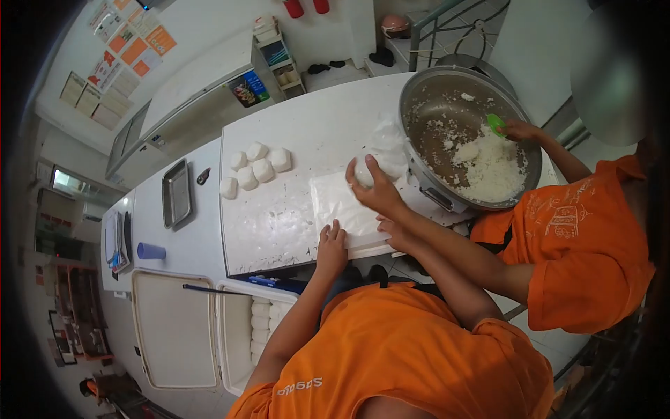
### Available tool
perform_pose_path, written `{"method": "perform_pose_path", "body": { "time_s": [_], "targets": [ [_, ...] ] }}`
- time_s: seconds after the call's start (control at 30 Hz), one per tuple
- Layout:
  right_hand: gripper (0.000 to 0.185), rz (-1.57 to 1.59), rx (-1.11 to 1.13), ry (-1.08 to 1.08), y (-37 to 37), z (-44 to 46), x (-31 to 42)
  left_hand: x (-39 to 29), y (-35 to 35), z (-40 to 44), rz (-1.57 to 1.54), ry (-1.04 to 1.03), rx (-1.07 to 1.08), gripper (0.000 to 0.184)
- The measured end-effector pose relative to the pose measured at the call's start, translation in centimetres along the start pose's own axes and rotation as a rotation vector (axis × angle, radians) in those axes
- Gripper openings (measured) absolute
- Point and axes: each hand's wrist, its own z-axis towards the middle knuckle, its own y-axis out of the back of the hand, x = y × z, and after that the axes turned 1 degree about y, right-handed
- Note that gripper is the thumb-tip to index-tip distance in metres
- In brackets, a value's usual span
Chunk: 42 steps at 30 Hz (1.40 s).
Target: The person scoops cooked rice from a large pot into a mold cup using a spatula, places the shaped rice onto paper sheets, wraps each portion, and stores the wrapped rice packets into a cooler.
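Observation:
My left hand (333, 244) lies open at the left edge of a stack of thin white plastic sheets (342, 199). Across the near edge of that stack, my right hand (399, 236) has its fingers closed at a sheet's corner; the forearm of a person beside me partly covers it. That person's hand (380, 192) cups a plastic-wrapped white ball (364, 173) just above the sheets. Their other hand (522, 130) holds a green scoop (496, 124) over white rice (488, 164) in a big metal pot (412, 150).
Several wrapped white bundles (262, 170) sit on the white table (269, 234). Below left, an open cooler (234, 349) contains several white packs (260, 325). A metal tray (177, 194) and blue cup (151, 251) stand on the left table. Crumpled clear plastic (391, 143) lies against the pot.

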Motion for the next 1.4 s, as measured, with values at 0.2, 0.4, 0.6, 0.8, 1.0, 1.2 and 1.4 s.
{"method": "perform_pose_path", "body": {
  "time_s": [0.2,0.4,0.6,0.8,1.0,1.2,1.4],
  "targets": [
    [0.030,-0.168,0.065,0.209,0.1,9.7,3.0,1.1,-0.5,-0.9,-0.026,-0.059,-0.058,0.035],
    [0.035,-0.651,0.107,0.594,7.0,16.3,8.5,0.0,2.3,-2.2,-0.083,-0.012,-0.354,0.036],
    [0.030,0.305,-0.274,-0.492,1.6,4.9,-0.9,-5.8,2.3,0.2,-0.066,-0.079,-0.120,0.067],
    [0.049,0.197,0.251,-0.624,3.1,3.5,-3.3,-4.5,1.3,2.9,-0.046,-0.001,-0.073,0.084],
    [0.066,-0.012,-0.329,-0.521,4.5,14.3,-0.9,-3.8,0.0,3.9,-0.017,-0.048,-0.103,0.082],
    [0.055,-0.465,0.751,-0.373,9.3,20.4,4.1,-3.8,-0.3,4.3,-0.007,0.002,-0.112,0.081],
    [0.017,-0.576,0.055,0.154,2.7,16.4,3.0,-4.3,0.7,5.7,-0.016,0.069,-0.148,0.080]
  ]
}}
